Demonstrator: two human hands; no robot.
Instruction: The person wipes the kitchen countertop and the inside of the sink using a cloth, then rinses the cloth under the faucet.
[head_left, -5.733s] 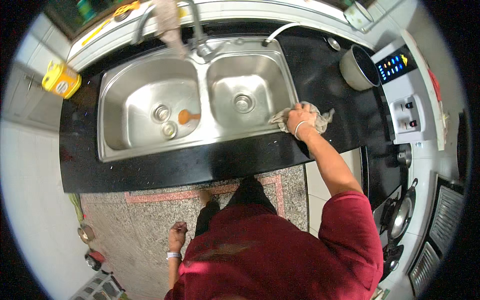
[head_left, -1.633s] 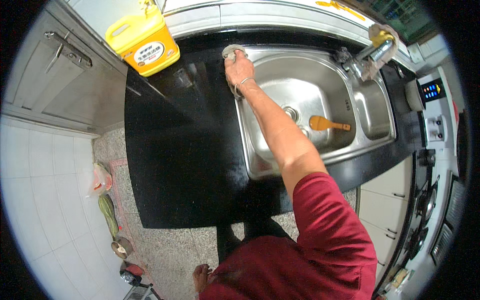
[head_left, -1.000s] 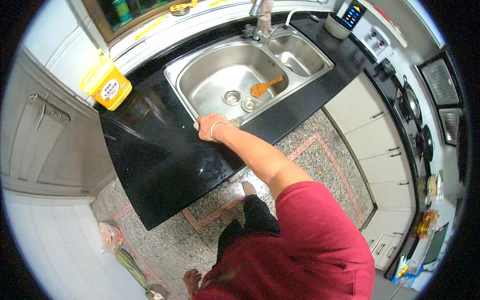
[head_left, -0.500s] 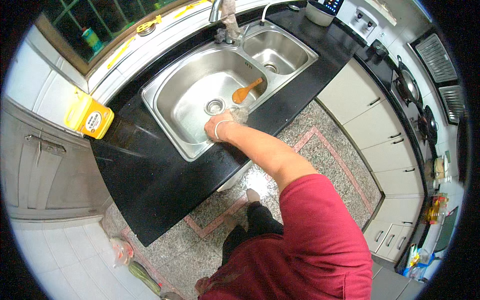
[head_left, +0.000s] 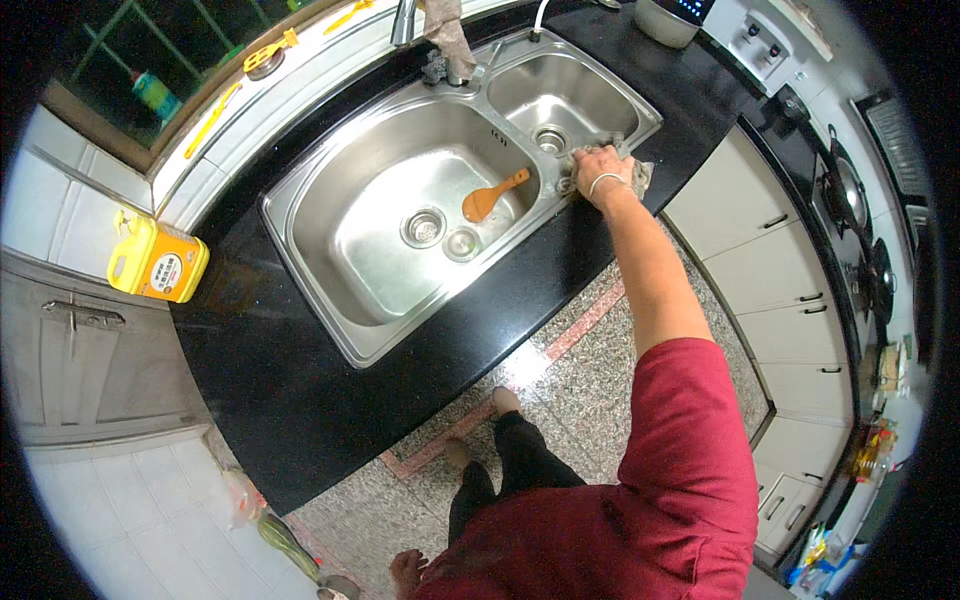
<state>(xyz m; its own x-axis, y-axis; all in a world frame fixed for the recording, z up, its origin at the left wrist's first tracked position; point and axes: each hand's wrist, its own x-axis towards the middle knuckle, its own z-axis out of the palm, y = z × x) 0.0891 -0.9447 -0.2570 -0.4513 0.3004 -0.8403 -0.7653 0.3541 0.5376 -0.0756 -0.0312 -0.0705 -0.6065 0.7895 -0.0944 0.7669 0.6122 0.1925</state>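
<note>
My right hand (head_left: 602, 172) presses a crumpled grey cloth (head_left: 643, 178) onto the front rim of the steel double sink (head_left: 350, 345), beside the small right basin. Fingers are bent over the cloth, which sticks out on both sides of the hand. My left hand (head_left: 408, 570) hangs low by my body at the bottom of the view, its fingers loosely apart and nothing seen in it. Inside the large basin lies an orange-brown wooden spatula (head_left: 482, 204). A small round clear item (head_left: 461, 245) sits beside the drain (head_left: 423, 228).
A yellow jug (head_left: 160, 260) stands at the counter's left end. The faucet (head_left: 404, 22) rises behind the sink, with a brownish cloth (head_left: 449, 38) draped there. Black counter (head_left: 400, 400) borders the sink. At right are a pot (head_left: 665, 22) and pans (head_left: 850, 190).
My right hand has moved right with the cloth, from the large basin's front rim to the rim by the small basin. The view has shifted slightly, and my left hand shows more.
</note>
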